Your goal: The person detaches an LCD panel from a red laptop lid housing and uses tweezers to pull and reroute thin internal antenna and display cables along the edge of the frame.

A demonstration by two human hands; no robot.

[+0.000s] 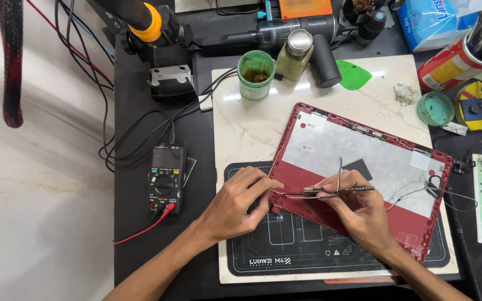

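Cluttered black workbench (140, 111), topped by a glossy marble-look slab (241, 128): a red plastic laptop lid (414, 223) with silvery foil lining lies open. Left hand (235, 206) pinches a thin wire (285, 193); right hand (358, 209) grips slim metal tweezers (336, 190). Fingers hide the tweezer tips.

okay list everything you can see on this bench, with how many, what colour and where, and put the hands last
laptop lid shell: one, red with silver lining, on the mat, centre right
thin cable: one, pale, across the shell
tweezers: one, metal, in the right hand
work mat: one, black, under the shell
marble slab: one, white, under the mat
multimeter: one, black, left of the slab
paste tub: one, green, open, top of the slab
tub lid: one, green, right
bottle: one, olive with metal cap, beside the tub
spray can: one, red, top right
left hand: pinching the cable at the shell's edge
right hand: gripping the tweezers
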